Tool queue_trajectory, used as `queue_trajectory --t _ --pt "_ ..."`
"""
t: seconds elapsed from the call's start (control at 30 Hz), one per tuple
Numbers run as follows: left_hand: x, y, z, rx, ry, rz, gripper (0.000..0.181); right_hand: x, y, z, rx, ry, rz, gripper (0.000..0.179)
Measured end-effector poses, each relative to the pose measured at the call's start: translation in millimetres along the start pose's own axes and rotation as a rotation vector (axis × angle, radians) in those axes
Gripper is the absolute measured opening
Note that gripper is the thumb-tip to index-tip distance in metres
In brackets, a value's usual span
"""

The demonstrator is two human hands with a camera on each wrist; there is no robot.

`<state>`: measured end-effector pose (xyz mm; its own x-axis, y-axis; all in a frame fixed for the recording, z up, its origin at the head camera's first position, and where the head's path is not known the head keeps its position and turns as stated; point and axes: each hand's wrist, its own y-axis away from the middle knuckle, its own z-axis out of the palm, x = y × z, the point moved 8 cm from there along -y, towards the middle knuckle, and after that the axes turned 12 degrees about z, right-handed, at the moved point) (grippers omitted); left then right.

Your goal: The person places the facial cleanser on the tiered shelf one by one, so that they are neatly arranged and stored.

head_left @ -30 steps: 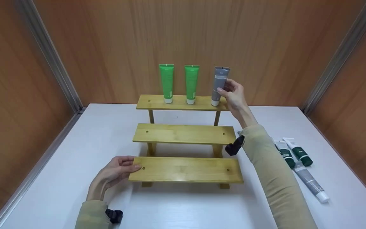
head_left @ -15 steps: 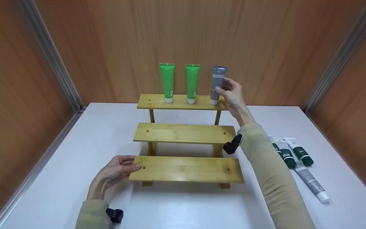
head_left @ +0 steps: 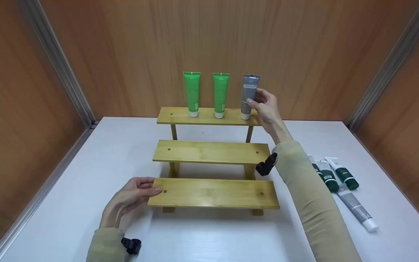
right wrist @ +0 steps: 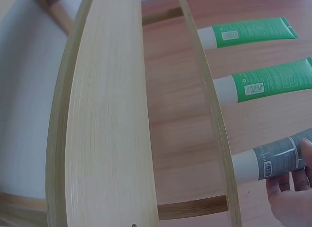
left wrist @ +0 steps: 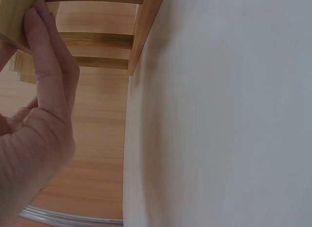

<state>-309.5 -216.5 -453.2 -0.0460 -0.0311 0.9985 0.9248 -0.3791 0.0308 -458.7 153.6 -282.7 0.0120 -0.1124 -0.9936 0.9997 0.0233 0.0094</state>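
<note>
- Wood-grained panels (head_left: 209, 43) enclose a white tabletop (head_left: 209, 240) bearing a three-tier wooden rack (head_left: 211, 152).
- Right hand (head_left: 267, 109): closed around a grey tube (head_left: 250, 92), thumb on its front and fingers behind, reaching in from the rack's right side.
- That tube is upright, white cap down at the right end of the rack's top shelf (head_left: 204, 116); the hand is on the tube's right, above the cap.
- Left hand (head_left: 133, 194): pinching the left end of the rack's lowest shelf (head_left: 213, 193), thumb on top.
- Two green tubes (head_left: 220, 92) stand caps down on the rack's top shelf, left of the held one and apart from each other.
- Right of the rack lie dark green-and-white tubes (head_left: 328, 179), one partly hidden by the right sleeve (head_left: 311, 196), and a second grey tube (head_left: 356, 209).
</note>
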Motion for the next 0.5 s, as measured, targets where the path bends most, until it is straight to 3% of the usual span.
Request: queue_trajectory --t 0.27,0.5 --pt "-0.3 0.3 1.3 0.002 0.015 -0.008 0.065 1.9 7.1 -6.3 -0.014 -0.014 -0.016 0.051" --pt "0.7 0.6 2.5 0.01 0.009 -0.009 0.064 12.7 38.8 -32.5 -0.022 0.179 -0.098 0.052"
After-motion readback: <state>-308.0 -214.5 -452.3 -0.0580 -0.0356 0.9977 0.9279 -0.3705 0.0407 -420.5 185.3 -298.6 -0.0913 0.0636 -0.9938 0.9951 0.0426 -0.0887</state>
